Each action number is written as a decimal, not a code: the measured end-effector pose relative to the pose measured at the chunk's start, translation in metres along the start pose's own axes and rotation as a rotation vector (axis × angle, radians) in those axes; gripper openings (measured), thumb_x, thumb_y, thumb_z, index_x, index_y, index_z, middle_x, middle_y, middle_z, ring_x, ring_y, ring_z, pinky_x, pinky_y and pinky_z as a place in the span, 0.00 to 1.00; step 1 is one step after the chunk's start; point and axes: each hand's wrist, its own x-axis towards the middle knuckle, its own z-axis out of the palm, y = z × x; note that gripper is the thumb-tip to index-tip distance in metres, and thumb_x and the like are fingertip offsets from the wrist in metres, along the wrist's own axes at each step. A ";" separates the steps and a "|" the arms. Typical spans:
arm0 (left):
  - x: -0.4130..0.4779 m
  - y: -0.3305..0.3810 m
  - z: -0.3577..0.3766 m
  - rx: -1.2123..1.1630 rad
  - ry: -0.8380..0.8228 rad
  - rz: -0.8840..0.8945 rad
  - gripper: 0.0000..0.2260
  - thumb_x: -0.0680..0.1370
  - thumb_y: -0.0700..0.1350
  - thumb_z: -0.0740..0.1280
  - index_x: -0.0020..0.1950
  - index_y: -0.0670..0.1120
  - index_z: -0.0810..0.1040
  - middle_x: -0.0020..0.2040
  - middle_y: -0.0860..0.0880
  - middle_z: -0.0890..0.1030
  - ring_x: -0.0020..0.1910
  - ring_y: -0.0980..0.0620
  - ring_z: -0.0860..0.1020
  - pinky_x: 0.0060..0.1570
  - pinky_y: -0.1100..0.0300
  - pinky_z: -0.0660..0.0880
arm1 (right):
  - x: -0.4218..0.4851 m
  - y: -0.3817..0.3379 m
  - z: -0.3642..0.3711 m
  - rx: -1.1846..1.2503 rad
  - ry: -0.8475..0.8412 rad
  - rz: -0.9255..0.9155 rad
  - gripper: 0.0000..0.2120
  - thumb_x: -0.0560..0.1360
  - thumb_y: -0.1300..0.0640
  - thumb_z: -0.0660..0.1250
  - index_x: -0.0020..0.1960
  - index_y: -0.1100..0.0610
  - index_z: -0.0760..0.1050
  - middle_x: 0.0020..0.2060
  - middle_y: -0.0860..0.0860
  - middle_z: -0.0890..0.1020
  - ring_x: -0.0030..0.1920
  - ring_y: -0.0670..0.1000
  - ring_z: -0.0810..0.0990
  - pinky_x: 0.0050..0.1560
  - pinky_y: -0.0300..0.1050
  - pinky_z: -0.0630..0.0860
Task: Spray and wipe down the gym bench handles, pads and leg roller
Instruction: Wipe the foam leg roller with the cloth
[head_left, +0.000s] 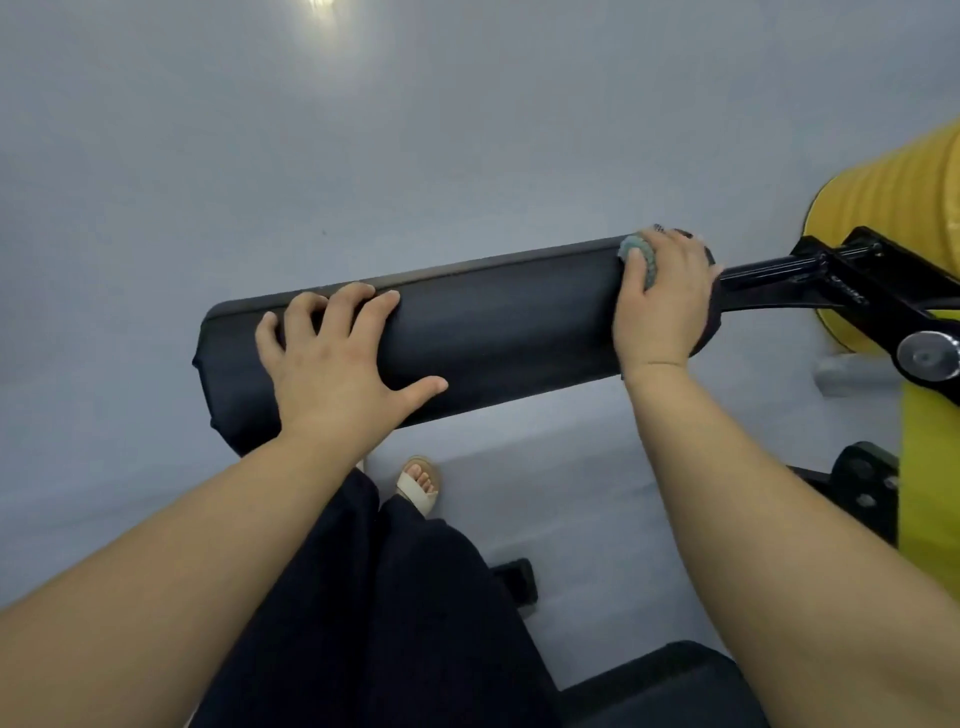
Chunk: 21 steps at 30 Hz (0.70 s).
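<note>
**Q:** Location of the black padded cylindrical leg roller (493, 332)?

**A:** Horizontal above the grey floor (156, 182), mounted at its right end on a black metal arm (769, 270) (a yellow ribbed frame (893, 197) stands behind it).

**Q:** State of the left hand (332, 364)?

**A:** Laid on the roller's left part, fingers spread, gripping nothing.

**Q:** State of the right hand (665, 296)?

**A:** At the roller's right end, fingers curled over a blue-green textured cloth (641, 257), pressing it against the padding. Only the cloth's edge shows.
</note>
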 end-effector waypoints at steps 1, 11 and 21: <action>0.000 0.000 0.000 0.005 0.005 0.004 0.38 0.65 0.69 0.66 0.71 0.54 0.65 0.70 0.53 0.65 0.68 0.43 0.60 0.70 0.42 0.51 | -0.006 -0.019 0.008 -0.018 -0.021 -0.010 0.14 0.77 0.56 0.59 0.58 0.58 0.78 0.59 0.54 0.78 0.68 0.58 0.68 0.72 0.54 0.49; -0.029 -0.005 0.013 0.058 0.173 0.127 0.34 0.65 0.57 0.73 0.68 0.48 0.72 0.66 0.46 0.73 0.62 0.37 0.68 0.62 0.36 0.61 | -0.028 -0.021 0.006 -0.075 -0.155 -0.839 0.14 0.76 0.55 0.60 0.56 0.57 0.79 0.56 0.54 0.81 0.59 0.62 0.76 0.66 0.57 0.61; 0.002 0.002 -0.015 0.096 0.017 0.063 0.40 0.65 0.66 0.70 0.72 0.53 0.62 0.68 0.47 0.65 0.66 0.42 0.63 0.65 0.45 0.58 | -0.044 -0.055 0.034 0.033 0.015 -0.308 0.13 0.76 0.58 0.58 0.51 0.60 0.80 0.51 0.56 0.81 0.56 0.60 0.76 0.68 0.53 0.55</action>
